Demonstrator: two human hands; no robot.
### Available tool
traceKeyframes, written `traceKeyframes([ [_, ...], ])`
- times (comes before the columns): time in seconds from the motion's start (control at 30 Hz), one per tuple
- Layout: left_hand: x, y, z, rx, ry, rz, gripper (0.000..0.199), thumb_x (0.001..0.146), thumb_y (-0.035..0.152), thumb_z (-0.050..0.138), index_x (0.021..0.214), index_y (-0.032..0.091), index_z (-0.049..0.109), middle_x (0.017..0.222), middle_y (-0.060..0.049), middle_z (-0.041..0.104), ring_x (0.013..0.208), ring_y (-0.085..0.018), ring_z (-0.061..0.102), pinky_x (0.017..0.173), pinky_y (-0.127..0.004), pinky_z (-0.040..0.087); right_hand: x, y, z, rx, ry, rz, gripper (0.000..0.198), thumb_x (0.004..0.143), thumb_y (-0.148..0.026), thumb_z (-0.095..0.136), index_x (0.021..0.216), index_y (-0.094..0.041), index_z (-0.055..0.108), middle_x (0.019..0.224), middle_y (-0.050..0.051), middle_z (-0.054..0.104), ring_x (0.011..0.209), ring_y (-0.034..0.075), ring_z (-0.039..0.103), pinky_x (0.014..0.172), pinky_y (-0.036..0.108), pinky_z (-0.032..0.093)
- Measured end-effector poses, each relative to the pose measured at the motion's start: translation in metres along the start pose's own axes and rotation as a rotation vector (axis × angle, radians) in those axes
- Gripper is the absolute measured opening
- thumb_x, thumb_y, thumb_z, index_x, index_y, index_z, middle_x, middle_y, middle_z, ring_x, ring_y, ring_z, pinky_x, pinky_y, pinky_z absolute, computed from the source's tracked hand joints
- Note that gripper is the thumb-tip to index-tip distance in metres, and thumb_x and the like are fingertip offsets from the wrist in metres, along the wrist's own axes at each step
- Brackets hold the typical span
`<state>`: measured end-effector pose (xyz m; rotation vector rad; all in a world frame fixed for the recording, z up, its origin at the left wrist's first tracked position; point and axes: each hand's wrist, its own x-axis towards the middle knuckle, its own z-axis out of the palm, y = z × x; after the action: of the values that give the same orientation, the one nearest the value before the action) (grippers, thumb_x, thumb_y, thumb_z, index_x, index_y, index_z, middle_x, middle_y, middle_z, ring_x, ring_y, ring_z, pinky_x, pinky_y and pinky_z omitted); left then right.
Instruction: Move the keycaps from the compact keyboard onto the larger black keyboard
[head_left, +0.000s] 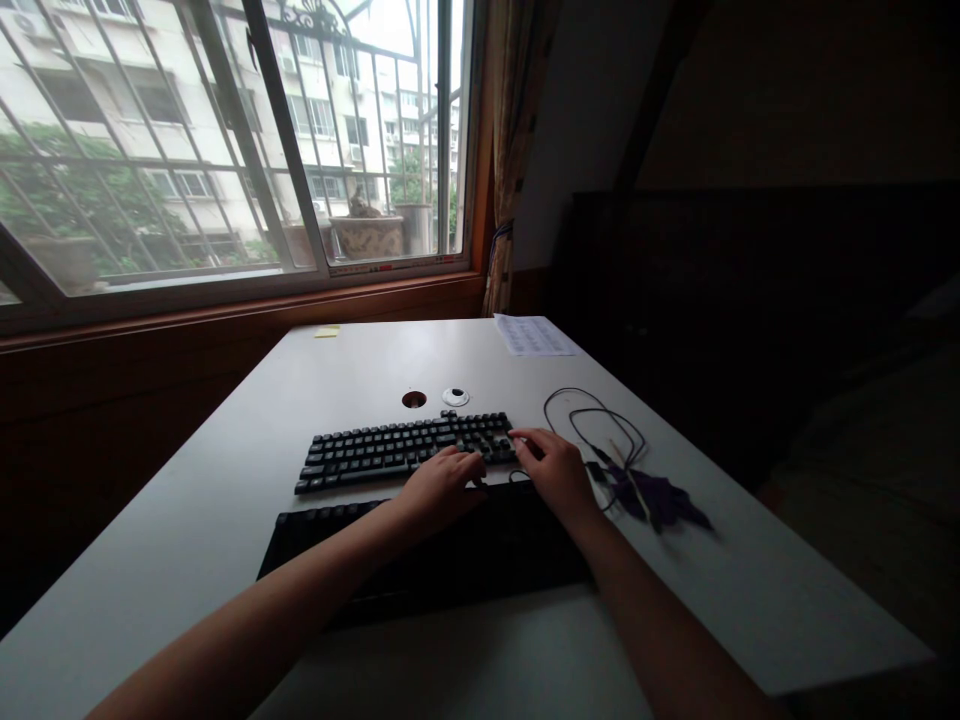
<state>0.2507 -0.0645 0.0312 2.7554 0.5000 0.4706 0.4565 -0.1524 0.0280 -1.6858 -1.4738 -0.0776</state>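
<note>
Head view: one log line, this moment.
left hand: over base, grip unclear | right hand: at right end of keycaps, grip unclear | purple cloth: right of base

On our white tabletop (187, 520), a long black rectangular board (517, 545) lies before a block of square black keycaps (390, 450). Right of the board we have a crumpled purple cloth (667, 500), a thin black looped cable (570, 389) behind it. Near the far edge, a small yellow paper (326, 331) lies left, a rectangular white sheet (536, 336) right.
</note>
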Motion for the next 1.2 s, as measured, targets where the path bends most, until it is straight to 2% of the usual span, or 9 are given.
traceKeyframes([
  [0.33,0.002,0.006,-0.009,0.042,-0.044,-0.002,0.012,0.085,0.029,0.075,0.094,0.022,0.07,0.093,-0.003,0.071,0.094,-0.022,0.063,0.084,-0.032,0.049,0.0,-0.001,0.0,0.016,-0.009,-0.002,0.024,0.09,-0.025,0.052,0.099,-0.021,0.074,0.096,0.006,0.076,0.084,0.023,0.07,0.08,0.036,0.053],
  [0.57,0.003,0.001,-0.004,0.009,-0.044,0.01,0.013,0.085,0.03,0.076,0.094,0.022,0.071,0.092,-0.003,0.072,0.094,-0.022,0.064,0.087,-0.032,0.049,0.0,-0.001,0.0,0.016,-0.019,-0.003,0.023,0.091,-0.025,0.053,0.099,-0.021,0.074,0.097,0.006,0.076,0.086,0.023,0.07,0.08,0.036,0.054],
  [1.2,-0.001,0.021,0.004,0.169,-0.006,-0.004,0.009,0.087,0.024,0.07,0.089,0.019,0.063,0.094,-0.006,0.068,0.095,-0.025,0.059,0.083,-0.035,0.05,0.0,0.0,0.002,0.014,-0.024,-0.018,0.023,0.09,-0.024,0.053,0.098,-0.022,0.074,0.097,0.007,0.077,0.088,0.023,0.071,0.082,0.036,0.054],
])
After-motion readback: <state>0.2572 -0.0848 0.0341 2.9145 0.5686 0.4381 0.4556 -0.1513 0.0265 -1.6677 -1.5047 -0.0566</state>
